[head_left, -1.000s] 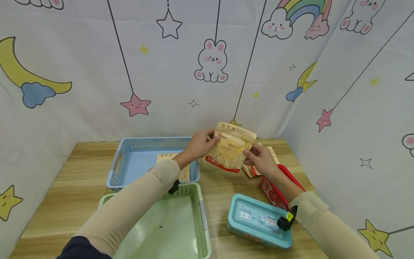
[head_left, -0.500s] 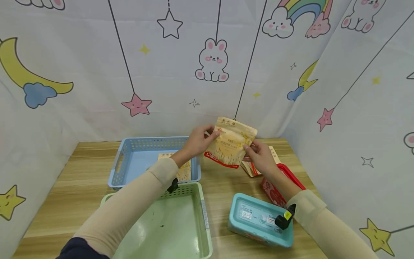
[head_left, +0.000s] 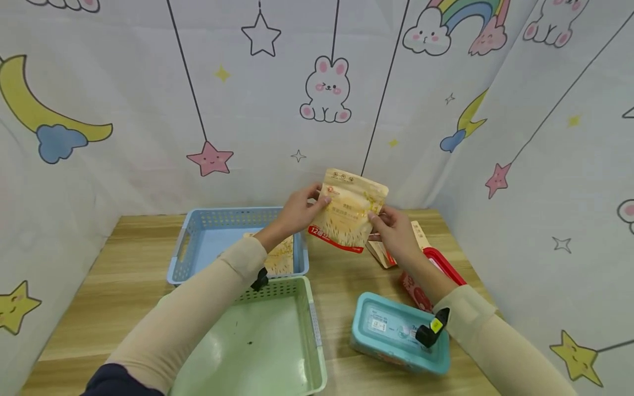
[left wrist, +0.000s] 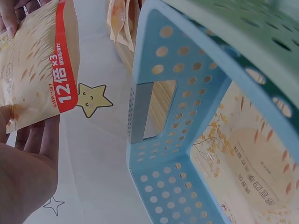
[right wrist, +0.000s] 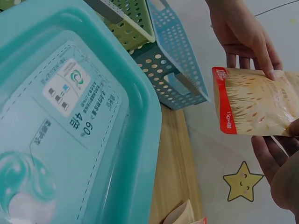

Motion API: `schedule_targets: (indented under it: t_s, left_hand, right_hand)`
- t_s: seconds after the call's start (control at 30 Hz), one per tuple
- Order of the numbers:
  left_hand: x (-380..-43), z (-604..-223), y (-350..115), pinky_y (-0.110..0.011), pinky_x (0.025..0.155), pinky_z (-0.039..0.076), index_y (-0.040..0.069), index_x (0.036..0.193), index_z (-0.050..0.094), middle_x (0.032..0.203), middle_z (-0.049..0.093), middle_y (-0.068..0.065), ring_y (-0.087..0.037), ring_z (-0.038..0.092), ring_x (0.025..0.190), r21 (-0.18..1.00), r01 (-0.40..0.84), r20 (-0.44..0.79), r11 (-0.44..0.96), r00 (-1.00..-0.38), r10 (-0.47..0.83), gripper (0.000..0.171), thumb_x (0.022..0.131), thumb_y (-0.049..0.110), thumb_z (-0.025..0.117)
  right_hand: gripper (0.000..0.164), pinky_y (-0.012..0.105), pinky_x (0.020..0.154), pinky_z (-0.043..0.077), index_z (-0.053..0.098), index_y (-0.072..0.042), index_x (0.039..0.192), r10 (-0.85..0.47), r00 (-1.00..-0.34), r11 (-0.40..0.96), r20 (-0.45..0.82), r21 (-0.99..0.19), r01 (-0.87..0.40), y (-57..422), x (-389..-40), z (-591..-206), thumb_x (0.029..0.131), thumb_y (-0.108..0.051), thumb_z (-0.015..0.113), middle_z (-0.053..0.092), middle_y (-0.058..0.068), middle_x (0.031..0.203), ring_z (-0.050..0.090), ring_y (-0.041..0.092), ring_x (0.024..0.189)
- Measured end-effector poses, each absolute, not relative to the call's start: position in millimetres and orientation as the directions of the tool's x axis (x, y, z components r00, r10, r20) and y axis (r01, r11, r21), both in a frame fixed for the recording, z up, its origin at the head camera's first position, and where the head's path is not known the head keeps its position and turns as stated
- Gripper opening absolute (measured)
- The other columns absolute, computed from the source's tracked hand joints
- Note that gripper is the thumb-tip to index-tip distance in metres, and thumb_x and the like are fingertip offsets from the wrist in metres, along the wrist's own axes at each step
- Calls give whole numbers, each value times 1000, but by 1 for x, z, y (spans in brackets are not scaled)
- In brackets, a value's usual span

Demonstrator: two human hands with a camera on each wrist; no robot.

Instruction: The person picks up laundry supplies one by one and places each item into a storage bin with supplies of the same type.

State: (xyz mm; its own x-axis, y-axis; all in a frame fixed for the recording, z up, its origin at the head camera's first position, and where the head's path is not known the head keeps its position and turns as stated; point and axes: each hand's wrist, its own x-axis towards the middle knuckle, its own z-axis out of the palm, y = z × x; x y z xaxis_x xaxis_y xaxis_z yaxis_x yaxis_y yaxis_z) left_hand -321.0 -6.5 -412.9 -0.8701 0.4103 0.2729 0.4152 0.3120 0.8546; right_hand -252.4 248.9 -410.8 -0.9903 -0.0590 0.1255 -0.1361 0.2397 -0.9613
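Both hands hold a cream-and-yellow pouch (head_left: 346,212) with a red bottom band, raised above the table and tilted. My left hand (head_left: 299,212) pinches its left edge, thumb on the front and fingers behind. My right hand (head_left: 396,231) pinches the right edge in the same way. In the left wrist view, the pouch (left wrist: 35,65) shows its red band with "12" printed on it. A similar pouch (head_left: 281,256) lies in the blue basket (head_left: 198,220), partly hidden by my left forearm. More such pouches (head_left: 381,254) lie on the table behind my right hand.
In front of the blue basket stands a green basket (head_left: 317,352). A teal lidded box (head_left: 366,335) sits at the right, beside a red-rimmed box (head_left: 446,267) partly covered by my right forearm. A patterned cloth (head_left: 257,110) hangs behind the wooden table (head_left: 99,275).
Both hands have raised the pouch a little and shifted it slightly left. It faces the head camera more squarely. The baskets and boxes have stayed in place.
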Motion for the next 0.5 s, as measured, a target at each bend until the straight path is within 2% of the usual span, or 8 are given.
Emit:
schedule_targets:
  t_s: [0.03, 0.2, 0.27, 0.5]
  left_hand:
    - [-321, -412, -8, -42, 82, 62, 11, 129, 60, 114, 70, -12, -28, 75, 99, 862, 407, 266, 303, -871, 414, 26, 112, 30, 56]
    - [-322, -408, -14, -41, 79, 63, 12, 135, 56, 117, 69, -12, -29, 76, 100, 880, 383, 235, 281, -865, 444, 29, 112, 30, 56]
    - [-322, -408, -17, -42, 78, 63, 13, 137, 54, 119, 68, -12, -28, 75, 101, 887, 372, 220, 273, -861, 458, 31, 112, 30, 56]
    - [-320, -403, -27, -45, 73, 64, 14, 142, 52, 125, 65, -14, -29, 73, 98, 944, 263, 131, 200, -854, 504, 36, 110, 29, 62]
  right_hand:
    - [31, 56, 86, 61, 50, 4, 96, -60, -991, 237, 122, -962, -133, 248, -252, -409, 111, -21, 60, 52, 9, 79, 61, 20, 80]
    - [32, 44, 80, 64, 51, 5, 98, -55, -991, 240, 121, -962, -130, 244, -255, -404, 110, -23, 61, 54, 10, 81, 62, 21, 81]
    - [35, 43, 77, 65, 49, 6, 95, -52, -990, 238, 129, -962, -138, 243, -256, -404, 110, -23, 62, 50, 10, 78, 59, 21, 79]
    - [34, 45, 76, 65, 53, 4, 99, -41, -992, 250, 123, -960, -129, 239, -260, -403, 110, -27, 62, 56, 9, 86, 63, 19, 83]
